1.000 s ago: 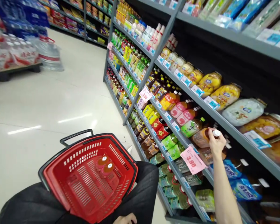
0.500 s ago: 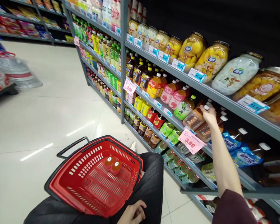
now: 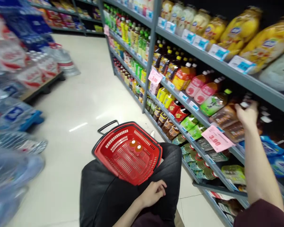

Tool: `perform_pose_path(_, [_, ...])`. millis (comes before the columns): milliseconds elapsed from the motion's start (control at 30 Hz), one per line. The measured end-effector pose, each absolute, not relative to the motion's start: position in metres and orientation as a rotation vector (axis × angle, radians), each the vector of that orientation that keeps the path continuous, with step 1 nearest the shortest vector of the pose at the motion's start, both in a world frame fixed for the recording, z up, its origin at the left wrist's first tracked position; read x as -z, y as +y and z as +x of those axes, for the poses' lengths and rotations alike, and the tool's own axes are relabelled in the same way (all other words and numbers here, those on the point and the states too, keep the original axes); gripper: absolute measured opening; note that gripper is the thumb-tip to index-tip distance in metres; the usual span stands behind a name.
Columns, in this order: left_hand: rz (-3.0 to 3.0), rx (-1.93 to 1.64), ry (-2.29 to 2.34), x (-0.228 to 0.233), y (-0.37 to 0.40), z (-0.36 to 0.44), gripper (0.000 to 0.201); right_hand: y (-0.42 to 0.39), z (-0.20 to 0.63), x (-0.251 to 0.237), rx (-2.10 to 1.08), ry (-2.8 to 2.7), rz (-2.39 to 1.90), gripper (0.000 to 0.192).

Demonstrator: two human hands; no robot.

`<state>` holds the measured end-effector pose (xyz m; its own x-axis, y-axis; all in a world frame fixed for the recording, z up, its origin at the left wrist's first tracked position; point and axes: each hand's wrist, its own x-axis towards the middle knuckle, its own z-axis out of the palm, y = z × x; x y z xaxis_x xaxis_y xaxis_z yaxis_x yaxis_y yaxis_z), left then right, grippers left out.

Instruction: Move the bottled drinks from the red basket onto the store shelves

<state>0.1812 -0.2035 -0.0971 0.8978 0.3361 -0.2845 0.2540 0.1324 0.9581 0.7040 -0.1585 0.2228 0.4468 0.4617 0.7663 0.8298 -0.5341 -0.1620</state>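
Observation:
My right hand (image 3: 248,113) reaches into the shelf and grips the top of a brown drink bottle (image 3: 224,114), its white cap showing between thumb and fingers. A similar brown bottle lies just in front of my wrist, and a green-labelled bottle (image 3: 214,103) is on its far side. My left hand (image 3: 155,192) rests on my right thigh, fingers loosely curled and holding nothing. Beyond it, a red shopping basket (image 3: 113,164) with a raised black handle (image 3: 107,126) sits at my knees. Two small round-topped items with white caps (image 3: 135,145) stand inside it.
Jars of fruit (image 3: 241,31) line the shelf above my right hand. A pink price tag (image 3: 217,138) reading 3.90 hangs from the shelf edge. Packs of bottled water (image 3: 11,115) and a low pallet (image 3: 44,86) stand on the left, across the tiled floor (image 3: 68,94).
The view has swung left and the basket appears smaller and farther off. More of my left forearm shows. My right hand stays at the same brown bottle.

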Motion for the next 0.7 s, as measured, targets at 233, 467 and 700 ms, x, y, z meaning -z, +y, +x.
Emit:
perform_pose_path(233, [1.384, -0.105, 0.511, 0.101, -0.212, 0.176, 0.034, -0.160, 0.568, -0.095, 0.908, -1.428, -1.812, 0.020])
perform_pose_path(467, [1.317, -0.138, 0.511, 0.105, -0.210, 0.174, 0.036, -0.197, 0.458, 0.140, -0.239, -1.152, -2.560, 0.045])
perform_pose_path(700, [1.118, -0.147, 0.560, 0.111, -0.202, 0.181, 0.027, -0.186, 0.458, 0.148, -0.470, -1.048, -2.802, 0.048])
